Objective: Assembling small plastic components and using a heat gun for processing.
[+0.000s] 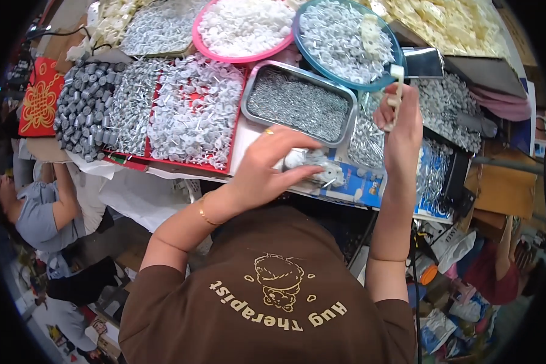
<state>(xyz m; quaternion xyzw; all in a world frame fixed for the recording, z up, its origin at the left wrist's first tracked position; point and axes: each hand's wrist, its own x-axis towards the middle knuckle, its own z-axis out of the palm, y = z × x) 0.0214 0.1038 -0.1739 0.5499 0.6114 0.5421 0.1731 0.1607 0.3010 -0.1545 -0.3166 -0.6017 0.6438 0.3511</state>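
My left hand (267,167) reaches forward over the table's near edge, fingers closed on a small cluster of white plastic clips with nails (312,164). My right hand (400,118) is raised beside it, pinching a white plastic strip (396,91) upright between thumb and fingers. Both hands hover just in front of a metal tray of small steel nails (297,103). A blue sheet with loose clips (361,185) lies under the left hand's fingertips.
A pink bowl of white clips (242,27) and a blue bowl of nailed clips (346,39) stand behind the tray. Red trays of clips (188,109) and grey cylinders (82,106) lie left. Other people sit low at left (42,212) and right (497,267).
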